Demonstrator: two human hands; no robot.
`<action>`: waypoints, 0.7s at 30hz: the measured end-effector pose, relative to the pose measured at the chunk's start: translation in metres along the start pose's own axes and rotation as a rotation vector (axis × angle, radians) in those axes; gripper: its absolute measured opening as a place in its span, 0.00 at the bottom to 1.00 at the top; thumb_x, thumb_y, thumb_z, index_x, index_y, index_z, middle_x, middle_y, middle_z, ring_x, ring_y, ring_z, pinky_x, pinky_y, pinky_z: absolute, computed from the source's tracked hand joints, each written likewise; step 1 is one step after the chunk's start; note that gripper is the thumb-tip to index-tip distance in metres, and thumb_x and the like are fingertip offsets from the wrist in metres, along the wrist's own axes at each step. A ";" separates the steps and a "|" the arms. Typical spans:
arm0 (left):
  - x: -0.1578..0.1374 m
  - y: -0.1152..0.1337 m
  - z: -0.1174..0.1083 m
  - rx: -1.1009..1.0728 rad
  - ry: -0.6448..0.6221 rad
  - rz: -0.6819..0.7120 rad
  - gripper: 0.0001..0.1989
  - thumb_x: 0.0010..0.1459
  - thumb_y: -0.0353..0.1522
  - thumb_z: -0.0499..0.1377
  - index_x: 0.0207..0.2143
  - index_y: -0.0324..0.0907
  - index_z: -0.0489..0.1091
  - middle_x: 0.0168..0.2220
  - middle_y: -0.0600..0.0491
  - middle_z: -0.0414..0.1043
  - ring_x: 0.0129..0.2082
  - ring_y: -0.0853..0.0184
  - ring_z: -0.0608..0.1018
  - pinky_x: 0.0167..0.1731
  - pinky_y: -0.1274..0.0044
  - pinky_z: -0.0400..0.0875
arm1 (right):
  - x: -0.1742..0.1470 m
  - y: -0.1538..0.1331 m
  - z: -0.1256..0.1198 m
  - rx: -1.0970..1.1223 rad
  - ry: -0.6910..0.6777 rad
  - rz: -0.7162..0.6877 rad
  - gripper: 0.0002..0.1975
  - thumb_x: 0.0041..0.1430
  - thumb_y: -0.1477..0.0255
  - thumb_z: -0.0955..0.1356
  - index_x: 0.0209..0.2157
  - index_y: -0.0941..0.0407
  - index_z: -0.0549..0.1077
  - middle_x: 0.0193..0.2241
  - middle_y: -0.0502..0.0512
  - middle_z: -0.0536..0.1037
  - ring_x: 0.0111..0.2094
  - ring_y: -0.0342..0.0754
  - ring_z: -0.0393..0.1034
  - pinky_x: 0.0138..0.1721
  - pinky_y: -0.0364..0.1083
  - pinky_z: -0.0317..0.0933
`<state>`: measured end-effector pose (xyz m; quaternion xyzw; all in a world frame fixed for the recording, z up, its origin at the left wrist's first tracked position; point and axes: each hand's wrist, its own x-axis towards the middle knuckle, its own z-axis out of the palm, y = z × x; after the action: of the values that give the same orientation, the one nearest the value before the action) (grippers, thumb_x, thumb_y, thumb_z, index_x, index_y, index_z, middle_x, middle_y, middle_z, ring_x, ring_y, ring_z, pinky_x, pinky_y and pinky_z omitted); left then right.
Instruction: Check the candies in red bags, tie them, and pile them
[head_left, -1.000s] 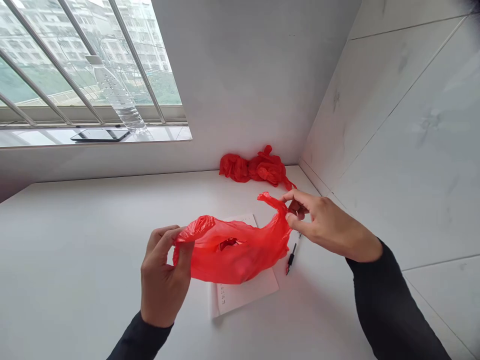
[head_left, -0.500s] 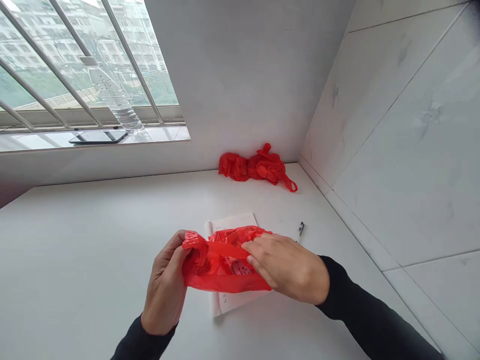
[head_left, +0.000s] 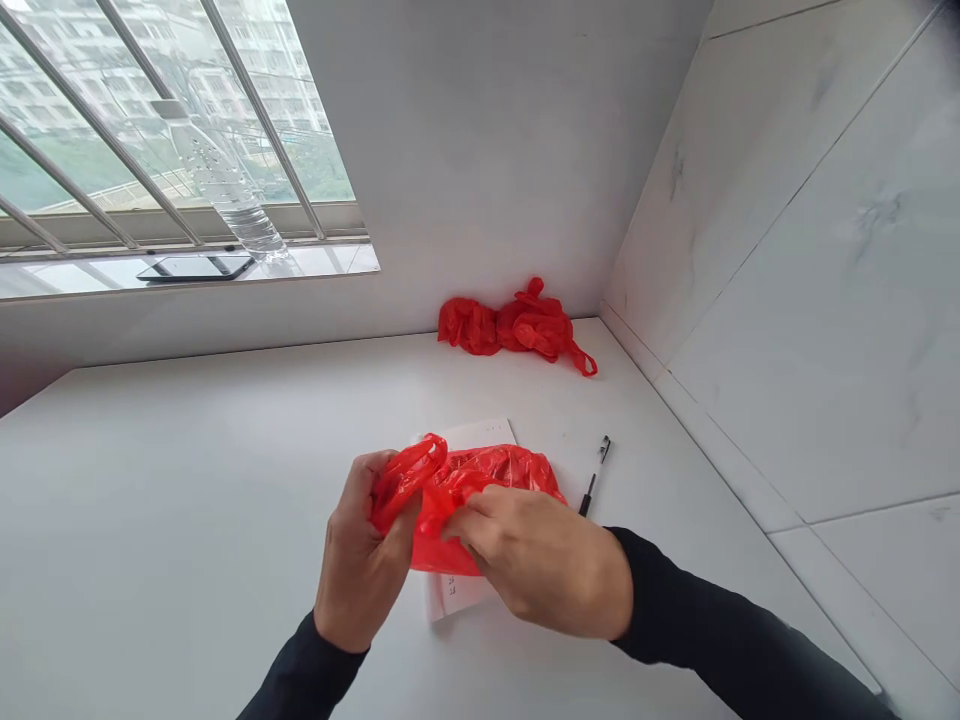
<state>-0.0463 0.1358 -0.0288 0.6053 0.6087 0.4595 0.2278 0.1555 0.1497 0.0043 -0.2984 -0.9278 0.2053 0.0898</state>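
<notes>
The left hand (head_left: pixel 365 555) and right hand (head_left: pixel 538 556) pinch a red bag (head_left: pixel 514 466) over paper (head_left: pixel 480 434) with tiny, illegible marks (head_left: pixel 451 586).

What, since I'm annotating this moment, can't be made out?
Head view:
Inside of the held red bag: hidden by its folds.
Some fingertips of the left hand: behind the bag.
Lower end of the pen: apparently behind the right hand.
Middle of the notepad: hidden by bag and hands; visible writing too small.
</notes>
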 end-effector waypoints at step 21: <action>0.002 0.000 -0.002 -0.384 0.024 -0.251 0.17 0.61 0.44 0.62 0.24 0.44 0.73 0.23 0.54 0.70 0.26 0.65 0.74 0.25 0.74 0.71 | 0.008 0.008 0.011 -0.175 -0.168 0.262 0.18 0.51 0.89 0.65 0.41 0.59 0.73 0.30 0.56 0.78 0.28 0.53 0.73 0.25 0.46 0.61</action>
<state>-0.0483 0.1373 -0.0267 0.4650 0.5833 0.5421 0.3868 0.1503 0.1563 -0.0092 -0.4055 -0.8994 0.1579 -0.0420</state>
